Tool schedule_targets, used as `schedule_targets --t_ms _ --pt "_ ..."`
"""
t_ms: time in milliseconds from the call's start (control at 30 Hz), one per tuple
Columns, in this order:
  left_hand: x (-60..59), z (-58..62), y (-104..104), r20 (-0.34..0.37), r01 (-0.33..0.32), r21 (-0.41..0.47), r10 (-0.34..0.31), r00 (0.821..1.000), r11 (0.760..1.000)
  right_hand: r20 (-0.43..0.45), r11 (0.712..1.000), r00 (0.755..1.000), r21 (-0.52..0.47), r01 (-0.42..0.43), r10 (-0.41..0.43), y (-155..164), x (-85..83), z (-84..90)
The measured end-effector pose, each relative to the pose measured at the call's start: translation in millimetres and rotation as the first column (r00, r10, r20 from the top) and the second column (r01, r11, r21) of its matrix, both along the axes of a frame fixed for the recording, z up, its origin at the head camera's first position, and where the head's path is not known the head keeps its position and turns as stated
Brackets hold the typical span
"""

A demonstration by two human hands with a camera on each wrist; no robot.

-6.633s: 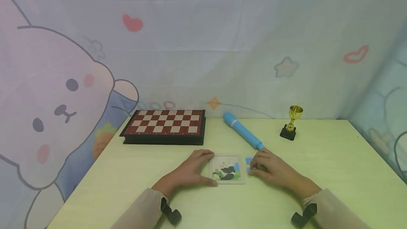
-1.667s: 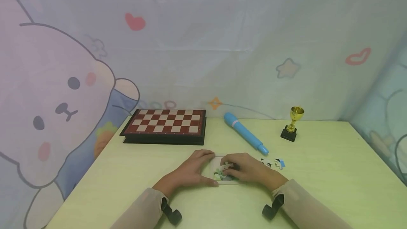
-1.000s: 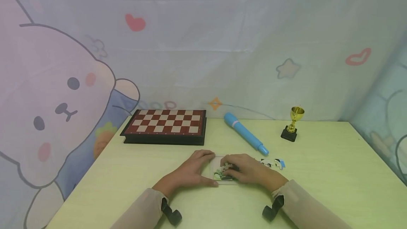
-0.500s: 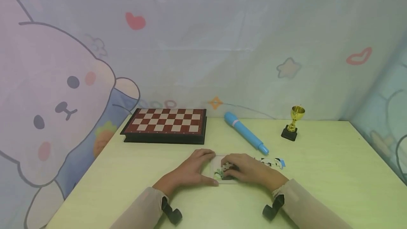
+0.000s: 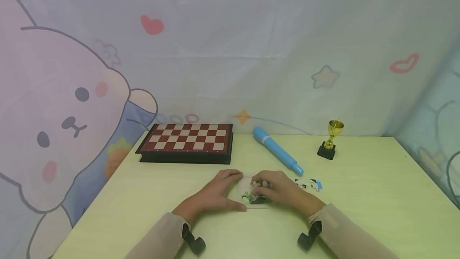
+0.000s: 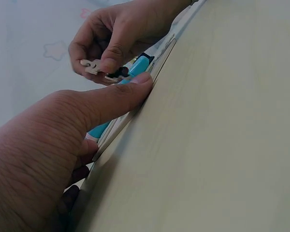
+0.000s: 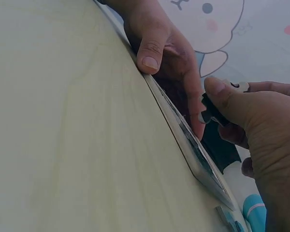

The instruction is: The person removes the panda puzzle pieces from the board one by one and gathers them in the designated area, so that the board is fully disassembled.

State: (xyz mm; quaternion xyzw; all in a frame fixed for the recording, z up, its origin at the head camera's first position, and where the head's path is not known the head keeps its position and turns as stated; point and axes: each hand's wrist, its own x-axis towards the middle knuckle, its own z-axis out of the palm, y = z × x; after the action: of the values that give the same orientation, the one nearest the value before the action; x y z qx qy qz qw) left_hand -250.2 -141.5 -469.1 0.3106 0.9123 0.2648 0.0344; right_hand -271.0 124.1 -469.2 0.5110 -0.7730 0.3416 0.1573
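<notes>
Pale puzzle piece pinched above its tray

Cardboard puzzle tray (image 5: 248, 190) lies flat on the yellow-green desk (image 5: 359, 195), near the front edge. The left hand (image 5: 212, 193) braces the tray's left side, thumb pressed along its near edge and fingers curled over the far one. The right hand (image 5: 284, 191) pinches a small jigsaw piece (image 6: 93, 66) between thumb and forefinger, held just above the tray's picture. Two loose pieces (image 5: 309, 184) lie just right of that hand. Farther back sit a chessboard (image 5: 187, 142), a blue tube (image 5: 276, 150) and a small gold trophy (image 5: 331, 139).
</notes>
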Motion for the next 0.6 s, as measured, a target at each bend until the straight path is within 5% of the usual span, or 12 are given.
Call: schedule_targets --t_ms 233,600 --pt "-0.3 0.9 0.4 -0.004 0.003 -0.003 -0.003 1.0 1.0 -0.044 0.996 0.998 -0.066 -0.058 0.055 2.6 -0.3 1.9" --pt "0.2 2.3 0.4 0.002 -0.01 -0.015 0.01 1.0 1.0 0.058 0.993 0.996 -0.088 0.073 -0.068 28.5 11.0 4.3"
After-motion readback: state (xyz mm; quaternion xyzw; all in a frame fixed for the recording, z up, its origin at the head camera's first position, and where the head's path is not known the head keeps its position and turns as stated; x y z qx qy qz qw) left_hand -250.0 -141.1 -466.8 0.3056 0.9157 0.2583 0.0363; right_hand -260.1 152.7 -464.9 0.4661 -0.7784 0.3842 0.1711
